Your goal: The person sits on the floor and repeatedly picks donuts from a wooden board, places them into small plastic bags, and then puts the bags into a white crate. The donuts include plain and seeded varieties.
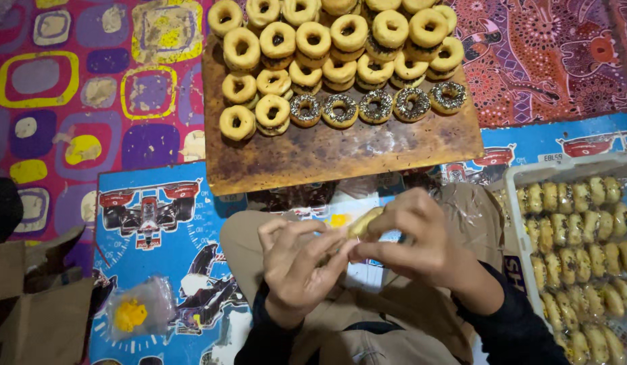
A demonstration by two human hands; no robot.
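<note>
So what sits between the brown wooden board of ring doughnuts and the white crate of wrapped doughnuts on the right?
Head view: only a strip of blue racing-car patterned mat separates the wooden board from the white crate.

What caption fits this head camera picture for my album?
Two hands hold a doughnut above a lap, near a wooden board stacked with doughnuts.

Doughnut (363, 222) mostly hidden between the hands (354, 253).

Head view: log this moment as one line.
left hand: on doughnut | right hand: on doughnut | doughnut: between both hands, above lap | wooden board: doughnuts in rows, ahead | white tray: packed doughnuts, right
</note>
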